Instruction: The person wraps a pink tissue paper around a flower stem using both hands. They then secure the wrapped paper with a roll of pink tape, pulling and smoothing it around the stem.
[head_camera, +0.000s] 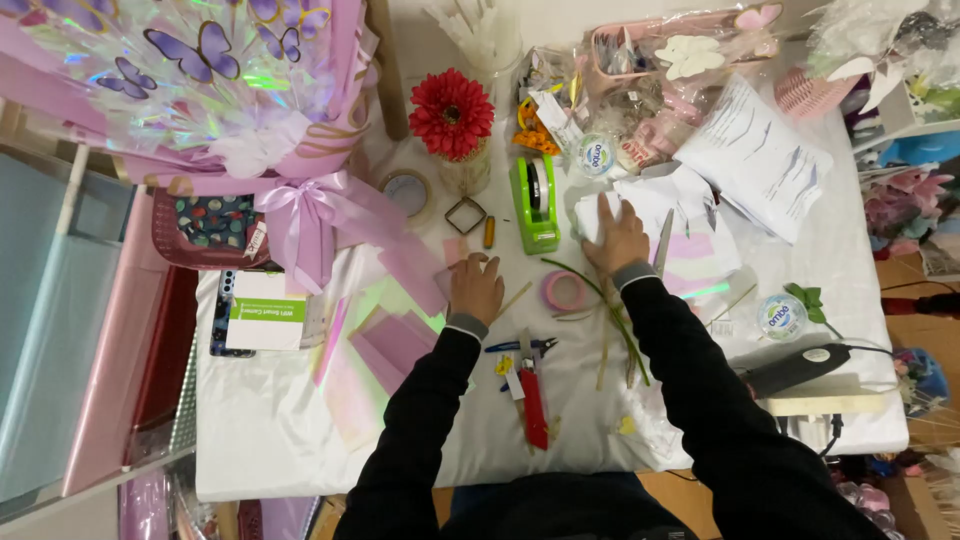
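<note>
Taking the green tape dispenser (535, 205) as the landmark: far to its left a wrapped bouquet with purple butterflies (215, 85) overhangs the white worktop (270, 430). Nearer, left and below the dispenser, the left hand (477, 288) rests palm-down, grasping nothing, its fingers on pink paper sheets (395, 335). Just below the dispenser lies a pink tape roll (564, 291) beside loose green stems (615, 320). Right of the dispenser, the right hand (618, 238) presses flat on a white paper bundle (598, 215) (whether its fingers curl under, I cannot tell). Red-handled cutters (533, 395) lie below; a sleeve sweeping back could likely knock them off the edge.
</note>
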